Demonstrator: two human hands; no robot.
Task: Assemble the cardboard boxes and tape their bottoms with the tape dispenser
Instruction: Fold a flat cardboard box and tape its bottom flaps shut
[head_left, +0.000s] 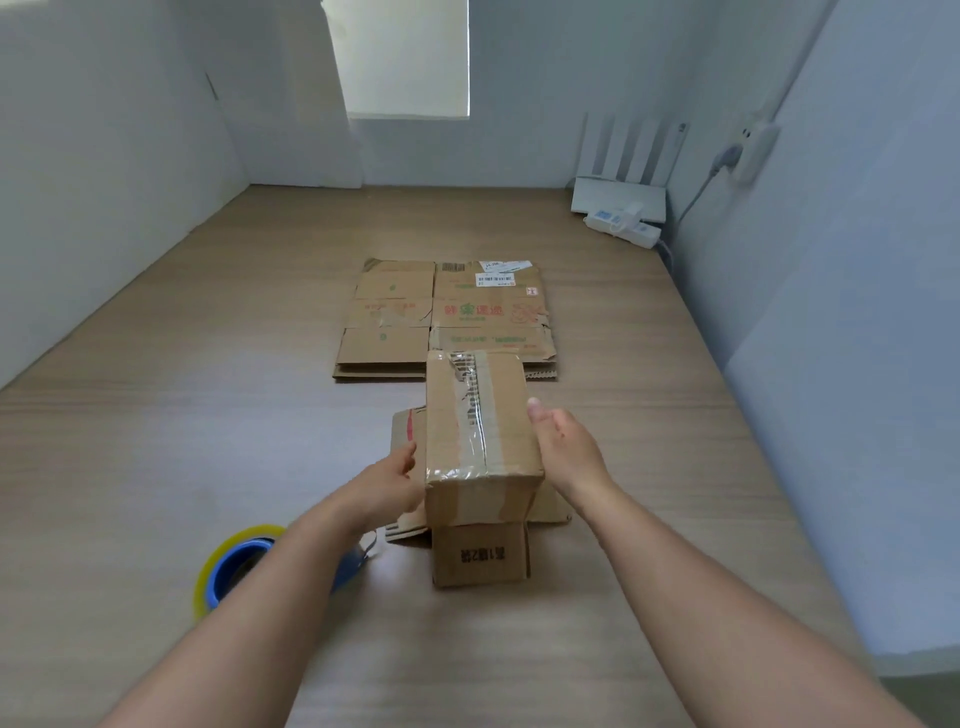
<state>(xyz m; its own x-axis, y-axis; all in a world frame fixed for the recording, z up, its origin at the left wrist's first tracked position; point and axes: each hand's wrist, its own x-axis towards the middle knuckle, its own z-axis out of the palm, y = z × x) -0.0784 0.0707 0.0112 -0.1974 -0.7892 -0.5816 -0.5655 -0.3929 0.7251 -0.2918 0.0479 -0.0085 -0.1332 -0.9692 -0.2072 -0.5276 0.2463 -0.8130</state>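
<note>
Wood-grain tabletop enclosed by white walls. Flattened cardboard boxes lie at far centre. Nearer, a taped cardboard box sits between both outstretched forearms. The right hand lies flat against its right side, thumb straight. The left hand meets its left side, fingers hidden. The tape dispenser lies near left, partly hidden by the forearm.

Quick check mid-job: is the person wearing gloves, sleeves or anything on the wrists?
No. The left hand and right hand are ungloved, with no watch, band or ring visible. Both arms are bare down to the frame's lower edge; no sleeves show.
</note>
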